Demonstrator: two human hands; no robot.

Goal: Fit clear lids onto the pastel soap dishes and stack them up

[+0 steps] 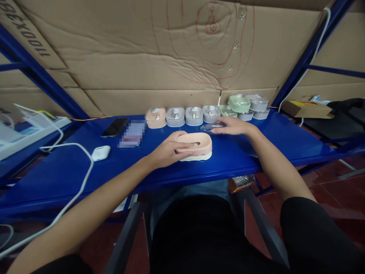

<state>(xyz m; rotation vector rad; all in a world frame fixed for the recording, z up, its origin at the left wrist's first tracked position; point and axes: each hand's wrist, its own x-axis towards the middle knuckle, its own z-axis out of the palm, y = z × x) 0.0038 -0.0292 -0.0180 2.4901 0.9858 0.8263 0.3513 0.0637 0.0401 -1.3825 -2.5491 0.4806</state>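
Note:
A pink oval box (203,141) with a slot in its top rests on a pale base near the front of the blue table. Around its left end my left hand (173,149) is closed, the fingers reaching over the top and front side. Behind and to the right, a clear plastic cover (205,128) lies low over the tabletop. My right hand (231,126) has its thumb and fingers at the cover's right part, gripping it. The fingertips partly hide the cover.
A row of packed boxes, pink (156,118), grey (175,117) and green (238,103), some stacked, stands along the cardboard wall (119,68). On the left lie a dark phone (115,127), a blurred-out phone-like item (132,134), a white earbud case (101,153) and a white cable (85,179).

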